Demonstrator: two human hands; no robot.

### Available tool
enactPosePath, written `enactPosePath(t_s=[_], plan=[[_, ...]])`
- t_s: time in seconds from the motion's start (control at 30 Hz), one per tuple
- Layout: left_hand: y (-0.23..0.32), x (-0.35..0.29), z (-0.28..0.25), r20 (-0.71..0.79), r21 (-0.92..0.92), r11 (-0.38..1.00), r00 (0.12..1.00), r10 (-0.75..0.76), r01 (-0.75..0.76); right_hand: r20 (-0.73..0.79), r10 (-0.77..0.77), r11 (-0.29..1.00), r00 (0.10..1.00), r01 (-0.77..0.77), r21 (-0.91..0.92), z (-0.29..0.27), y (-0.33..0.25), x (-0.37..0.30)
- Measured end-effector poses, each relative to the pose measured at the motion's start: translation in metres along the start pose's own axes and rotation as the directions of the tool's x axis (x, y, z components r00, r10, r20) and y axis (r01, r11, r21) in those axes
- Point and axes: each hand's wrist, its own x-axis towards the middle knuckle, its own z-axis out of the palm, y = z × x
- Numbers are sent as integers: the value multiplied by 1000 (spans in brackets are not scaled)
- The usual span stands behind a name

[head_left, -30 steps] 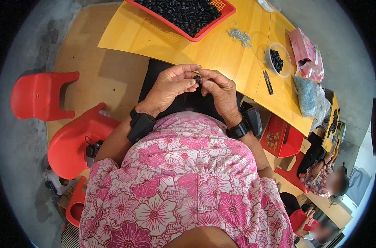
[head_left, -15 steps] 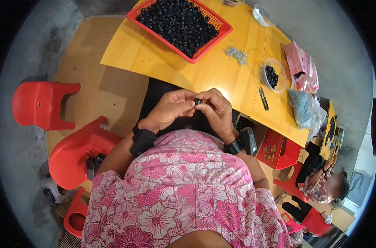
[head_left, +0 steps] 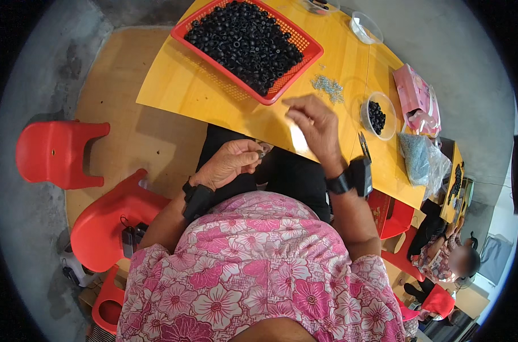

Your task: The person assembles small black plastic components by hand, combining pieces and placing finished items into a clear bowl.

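My left hand (head_left: 231, 161) is closed in a pinch above my lap, short of the table edge. A small dark rounded part (head_left: 262, 154) shows at its fingertips, mostly hidden by the thumb and finger. Over the table's near side hovers my right hand (head_left: 317, 126), its index finger and thumb apart and no object visible between them. It is nearest to the red plastic basket (head_left: 259, 98), which is heaped with small black ring-like parts (head_left: 245, 43). To the right of the basket lies a loose pile of tiny clear or silvery pieces (head_left: 328, 88).
On the yellow table (head_left: 173, 94), a clear bowl (head_left: 392, 121) holds black parts beside dark-handled snips (head_left: 364, 145). A pink bag (head_left: 415, 94) and a bag of bluish grains (head_left: 415, 154) stand at the right. Red chairs (head_left: 59, 154) are at the left; another person (head_left: 435, 251) sits far right.
My right hand has left the small black part and moved up and right over the table. My left hand keeps its pinch, slightly lower and to the left.
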Motion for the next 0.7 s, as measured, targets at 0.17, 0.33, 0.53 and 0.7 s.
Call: enactPosePath(t_s=[0.17, 0.33, 0.53, 0.7], plan=[[-14, 4, -26, 78, -87, 996, 997, -21, 28, -8, 4, 968, 1000, -6, -250, -11, 18, 54], [-14, 10, -32, 152, -199, 979, 988, -4, 34, 165, -175, 836, 971, 236, -496, 2, 42, 90], [-12, 12, -36, 140, -190, 978, 988, -59, 85, 333, 78, 759, 940, 160, -631, 20, 48, 115], [-13, 14, -35, 144, -197, 977, 988, -47, 76, 337, 253, 670, 907, 87, -737, 30, 42, 128]])
